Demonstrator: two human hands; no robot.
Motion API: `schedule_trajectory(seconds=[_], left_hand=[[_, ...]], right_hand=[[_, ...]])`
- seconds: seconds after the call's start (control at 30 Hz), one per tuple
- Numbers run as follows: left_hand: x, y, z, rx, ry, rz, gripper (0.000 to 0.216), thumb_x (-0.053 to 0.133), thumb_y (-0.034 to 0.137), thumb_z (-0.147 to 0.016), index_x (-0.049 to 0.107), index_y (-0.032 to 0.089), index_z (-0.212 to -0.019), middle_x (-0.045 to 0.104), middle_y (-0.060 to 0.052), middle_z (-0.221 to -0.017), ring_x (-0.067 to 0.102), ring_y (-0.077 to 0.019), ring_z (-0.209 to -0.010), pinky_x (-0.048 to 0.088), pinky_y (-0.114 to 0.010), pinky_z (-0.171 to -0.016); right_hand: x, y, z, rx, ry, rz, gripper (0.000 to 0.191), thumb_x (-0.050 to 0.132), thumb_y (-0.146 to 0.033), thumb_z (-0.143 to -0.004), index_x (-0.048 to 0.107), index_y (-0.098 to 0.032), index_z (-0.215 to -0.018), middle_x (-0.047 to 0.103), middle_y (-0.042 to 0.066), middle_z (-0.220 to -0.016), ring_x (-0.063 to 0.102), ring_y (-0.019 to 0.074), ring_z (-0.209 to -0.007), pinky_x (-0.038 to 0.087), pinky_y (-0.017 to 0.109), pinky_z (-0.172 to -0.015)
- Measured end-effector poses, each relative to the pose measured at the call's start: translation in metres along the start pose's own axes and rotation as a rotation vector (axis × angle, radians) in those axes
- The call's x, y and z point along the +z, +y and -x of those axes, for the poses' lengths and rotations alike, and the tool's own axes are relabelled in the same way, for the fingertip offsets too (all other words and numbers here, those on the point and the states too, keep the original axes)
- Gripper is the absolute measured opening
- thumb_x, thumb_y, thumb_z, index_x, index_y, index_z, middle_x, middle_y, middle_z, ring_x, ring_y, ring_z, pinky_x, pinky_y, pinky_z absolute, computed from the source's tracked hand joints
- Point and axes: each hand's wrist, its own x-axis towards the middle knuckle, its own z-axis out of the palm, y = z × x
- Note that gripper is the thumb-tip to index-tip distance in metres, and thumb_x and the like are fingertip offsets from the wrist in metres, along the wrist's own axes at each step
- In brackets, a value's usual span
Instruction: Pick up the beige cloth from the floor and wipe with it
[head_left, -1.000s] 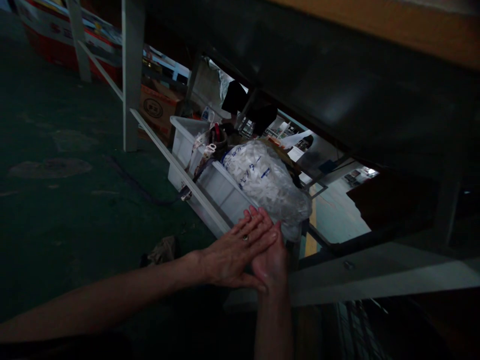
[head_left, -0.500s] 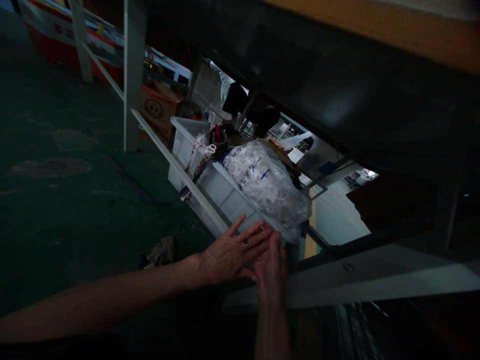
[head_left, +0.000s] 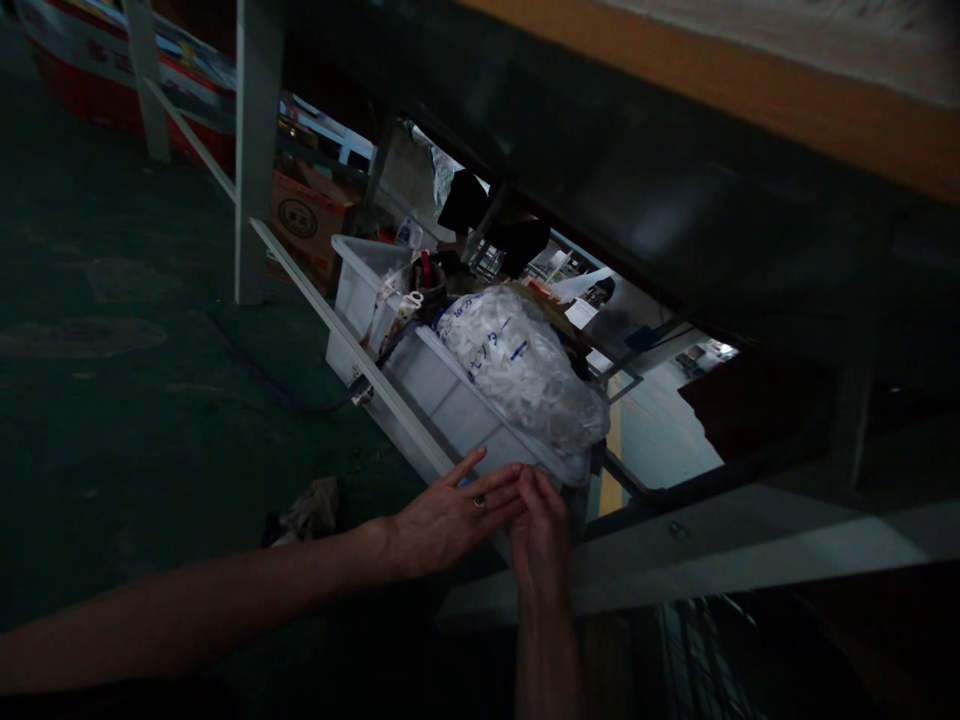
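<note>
2 hands meet at the near corner of the white bin (head_left: 442, 395), centre frame, which holds a clear bag of white parts (head_left: 521, 365). My left hand (head_left: 450, 515) lies flat, fingers spread against the bin's wall, forearm stretching from lower left. My right hand (head_left: 541, 525), fingers loosely curled, touches the rim, holding nothing.

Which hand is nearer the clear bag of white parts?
Right hand, its fingertips just below the bag at the bin's near end; left hand lies farther left, against the bin side.
</note>
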Motion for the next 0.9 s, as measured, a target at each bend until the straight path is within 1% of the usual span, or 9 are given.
schedule_trajectory(seconds=[0.1, 0.2, 0.3, 0.4, 0.5, 0.63, 0.73, 0.8, 0.9], left_hand=[[-0.006, 0.015, -0.009, -0.114, 0.102, 0.362, 0.039, 0.053, 0.011, -0.077, 0.058, 0.024, -0.113, 0.055, -0.007, -0.123, 0.035, -0.0264, -0.125, 0.013, -0.046, -0.107], [-0.014, 0.022, -0.020, -0.381, 0.413, 1.001, 0.027, 0.062, 0.015, -0.074, 0.064, 0.019, -0.100, 0.065, -0.006, -0.097, 0.058, -0.0195, -0.094, 0.043, -0.031, -0.084], [-0.017, 0.018, -0.022, -0.493, 0.535, 1.431, 0.025, 0.068, 0.011, -0.070, 0.064, 0.014, -0.094, 0.064, -0.003, -0.081, 0.059, -0.0101, -0.073, 0.045, -0.020, -0.071], [-0.016, 0.009, -0.018, -0.539, 0.534, 1.537, 0.008, 0.061, 0.009, -0.077, 0.064, 0.009, -0.085, 0.064, -0.005, -0.076, 0.061, -0.0092, -0.069, 0.046, -0.019, -0.072], [-0.016, 0.004, -0.015, -0.639, 0.568, 1.623, 0.019, 0.047, 0.014, -0.087, 0.063, 0.006, -0.086, 0.066, -0.009, -0.083, 0.063, -0.0117, -0.075, 0.047, -0.020, -0.075], [-0.020, 0.009, -0.017, -0.623, 0.553, 1.787, 0.045, 0.028, 0.036, -0.093, 0.059, 0.004, -0.098, 0.064, -0.016, -0.100, 0.060, -0.0195, -0.097, 0.043, -0.028, -0.088], [-0.019, 0.017, -0.018, -0.594, 0.444, 1.886, 0.060, 0.023, 0.050, -0.090, 0.056, 0.003, -0.105, 0.060, -0.017, -0.107, 0.054, -0.0211, -0.105, 0.038, -0.031, -0.094], [-0.015, 0.021, -0.018, -0.597, 0.387, 1.921, 0.062, 0.026, 0.056, -0.087, 0.055, 0.004, -0.107, 0.059, -0.016, -0.108, 0.052, -0.0198, -0.107, 0.037, -0.028, -0.094], [-0.007, 0.023, -0.017, -0.588, 0.435, 1.905, 0.057, 0.033, 0.056, -0.086, 0.054, 0.007, -0.107, 0.056, -0.013, -0.111, 0.049, -0.0174, -0.109, 0.034, -0.024, -0.095]], right_hand=[[-0.004, -0.001, 0.000, 0.073, 0.044, -0.097, 0.030, 0.066, -0.045, -0.067, 0.059, -0.016, -0.065, 0.062, 0.000, -0.062, 0.058, 0.0108, -0.058, 0.046, 0.022, -0.054], [-0.002, -0.004, 0.006, 0.009, 0.039, -0.117, 0.029, 0.065, -0.043, -0.069, 0.061, -0.016, -0.079, 0.063, 0.001, -0.067, 0.060, 0.0129, -0.063, 0.050, 0.026, -0.059], [0.005, -0.010, 0.013, -0.097, 0.027, 0.031, 0.030, 0.064, -0.040, -0.071, 0.060, -0.017, -0.090, 0.063, 0.000, -0.072, 0.060, 0.0131, -0.065, 0.050, 0.026, -0.058], [0.011, -0.016, 0.013, -0.179, -0.020, 0.288, 0.028, 0.066, -0.039, -0.068, 0.062, -0.016, -0.084, 0.064, 0.003, -0.076, 0.059, 0.0133, -0.065, 0.049, 0.025, -0.056], [0.008, -0.015, 0.010, -0.212, -0.036, 0.376, 0.026, 0.066, -0.037, -0.068, 0.064, -0.015, -0.080, 0.065, 0.004, -0.075, 0.058, 0.0133, -0.062, 0.049, 0.027, -0.058], [0.008, -0.006, 0.008, -0.189, 0.018, 0.140, 0.029, 0.063, -0.035, -0.072, 0.062, -0.017, -0.094, 0.064, 0.007, -0.100, 0.059, 0.0168, -0.088, 0.048, 0.034, -0.079], [0.017, 0.004, 0.009, -0.148, -0.018, -0.045, 0.039, 0.059, -0.038, -0.075, 0.053, -0.021, -0.109, 0.055, 0.008, -0.119, 0.053, 0.0185, -0.107, 0.041, 0.039, -0.093], [0.024, 0.012, 0.006, -0.091, -0.016, -0.108, 0.039, 0.059, -0.040, -0.075, 0.050, -0.021, -0.108, 0.060, 0.007, -0.109, 0.057, 0.0190, -0.100, 0.043, 0.042, -0.091], [0.028, 0.027, -0.005, -0.017, 0.101, -0.123, 0.033, 0.055, -0.047, -0.075, 0.052, -0.019, -0.091, 0.062, 0.002, -0.083, 0.062, 0.0164, -0.081, 0.049, 0.039, -0.082]])
